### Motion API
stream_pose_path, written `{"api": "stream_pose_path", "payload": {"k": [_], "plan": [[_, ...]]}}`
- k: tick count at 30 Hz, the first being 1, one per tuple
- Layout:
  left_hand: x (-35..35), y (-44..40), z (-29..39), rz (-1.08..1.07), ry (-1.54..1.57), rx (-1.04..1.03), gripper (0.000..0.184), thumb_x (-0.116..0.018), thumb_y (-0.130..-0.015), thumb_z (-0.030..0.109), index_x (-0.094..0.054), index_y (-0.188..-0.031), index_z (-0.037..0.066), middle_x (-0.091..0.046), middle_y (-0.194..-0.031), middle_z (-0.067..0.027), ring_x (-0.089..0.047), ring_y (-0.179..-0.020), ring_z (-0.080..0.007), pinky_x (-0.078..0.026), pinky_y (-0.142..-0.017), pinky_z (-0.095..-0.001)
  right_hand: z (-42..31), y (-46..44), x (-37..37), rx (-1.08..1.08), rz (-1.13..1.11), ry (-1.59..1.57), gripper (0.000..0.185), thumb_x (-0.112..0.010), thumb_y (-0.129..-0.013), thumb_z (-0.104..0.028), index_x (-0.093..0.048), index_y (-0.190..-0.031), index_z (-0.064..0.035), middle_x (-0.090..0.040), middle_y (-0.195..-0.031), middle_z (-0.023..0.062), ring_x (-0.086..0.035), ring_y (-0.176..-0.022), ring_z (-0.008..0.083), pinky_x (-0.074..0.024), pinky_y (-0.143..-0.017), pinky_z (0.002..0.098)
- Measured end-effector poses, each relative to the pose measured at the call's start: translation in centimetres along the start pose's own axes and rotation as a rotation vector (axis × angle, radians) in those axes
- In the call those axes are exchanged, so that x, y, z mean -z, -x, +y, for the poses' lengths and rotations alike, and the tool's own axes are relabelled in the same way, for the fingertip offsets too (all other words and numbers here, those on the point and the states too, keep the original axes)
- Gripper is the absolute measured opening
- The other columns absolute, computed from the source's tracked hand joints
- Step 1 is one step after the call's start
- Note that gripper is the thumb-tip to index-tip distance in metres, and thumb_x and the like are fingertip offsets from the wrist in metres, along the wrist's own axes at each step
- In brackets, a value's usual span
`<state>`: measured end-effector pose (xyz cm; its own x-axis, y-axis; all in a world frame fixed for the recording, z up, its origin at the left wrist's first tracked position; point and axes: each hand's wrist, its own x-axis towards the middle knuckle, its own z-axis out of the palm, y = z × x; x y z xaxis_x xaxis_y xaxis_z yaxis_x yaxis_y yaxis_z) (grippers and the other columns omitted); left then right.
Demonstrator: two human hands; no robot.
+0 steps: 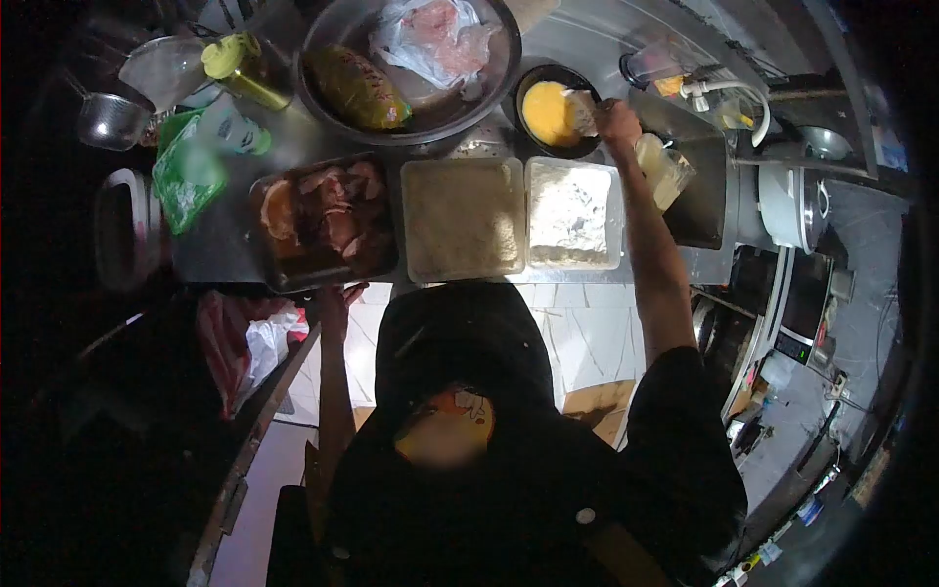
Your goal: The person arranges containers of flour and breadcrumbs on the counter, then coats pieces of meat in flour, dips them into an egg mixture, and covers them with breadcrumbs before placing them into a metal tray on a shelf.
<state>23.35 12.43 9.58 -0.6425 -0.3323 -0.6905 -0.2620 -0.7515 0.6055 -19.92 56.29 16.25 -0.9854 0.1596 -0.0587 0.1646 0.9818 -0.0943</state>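
Observation:
My right hand (617,125) is closed at the right side of a dark round bowl (517,103) that holds a yellow liquid like beaten egg (548,112). It grips a greyish utensil (583,112) that reaches into the liquid; its exact kind is unclear. My left hand (337,296) hangs low at the counter's front edge, just below a dark tray (284,282) of raw meat pieces (342,210). Its fingers look loosely apart, with nothing seen in them. Between tray and bowl sit a container of beige powder (460,220) and a smaller container of white powder (572,215).
A large metal basin (440,137) at the back holds a clear plastic bag (435,39) and a yellow-green packet (359,90). On the left are a green bag (191,171) and a yellow-topped container (245,68). A sink (709,201) lies to the right, with a faucet (748,90).

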Motion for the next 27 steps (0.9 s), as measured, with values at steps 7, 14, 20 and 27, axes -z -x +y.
{"api": "stream_pose_path", "payload": {"k": [7,14,20,27], "plan": [[1.8,-1.5,-0.9,-0.076,-0.211,-0.024,0.031,-0.042,-0.095,0.028,-0.054,-0.112,0.004,-0.062,-0.094,-0.0098,-0.062,-0.080,-0.0179,-0.056,-0.077,-0.0334,-2.2,2.6,-1.2,0.183,0.012,0.100,0.035,-0.053,-0.084,-0.050,-0.070,-0.090,-0.0198,-0.067,-0.088,0.0169,-0.065,-0.084,0.0354,-0.0534,-0.071,0.0434],[3.1,-2.0,-1.2,-0.132,-0.166,-0.009,0.039,-0.033,-0.098,0.029,-0.042,-0.124,0.000,-0.054,-0.119,-0.0196,-0.061,-0.099,-0.0349,-0.053,-0.087,-0.0419,-2.7,1.1,-4.5,0.126,0.001,0.028,0.052,-0.051,-0.084,-0.057,-0.069,-0.086,-0.0088,-0.067,-0.085,0.0187,-0.065,-0.083,0.0369,-0.0529,-0.072,0.0444],[1.3,-0.9,-0.6,-0.120,-0.191,-0.063,0.028,-0.042,-0.095,0.020,-0.051,-0.115,0.003,-0.062,-0.104,-0.0134,-0.064,-0.091,-0.0264,-0.055,-0.083,-0.0382,-2.9,0.5,-4.8,0.101,-0.084,0.009,0.048,-0.058,-0.079,-0.051,-0.068,-0.089,-0.0046,-0.067,-0.091,0.0181,-0.065,-0.087,0.0360,-0.0520,-0.077,0.0443],[1.0,-0.6,-0.1,-0.117,-0.081,-0.008,0.030,-0.042,-0.095,0.024,-0.052,-0.116,0.004,-0.061,-0.108,-0.0133,-0.062,-0.093,-0.0271,-0.053,-0.086,-0.0388,-3.5,0.1,-4.1,-0.095,-0.376,-0.036,0.044,-0.062,-0.075,-0.048,-0.067,-0.096,-0.0102,-0.067,-0.097,0.0139,-0.065,-0.093,0.0323,-0.0519,-0.080,0.0418]]}}
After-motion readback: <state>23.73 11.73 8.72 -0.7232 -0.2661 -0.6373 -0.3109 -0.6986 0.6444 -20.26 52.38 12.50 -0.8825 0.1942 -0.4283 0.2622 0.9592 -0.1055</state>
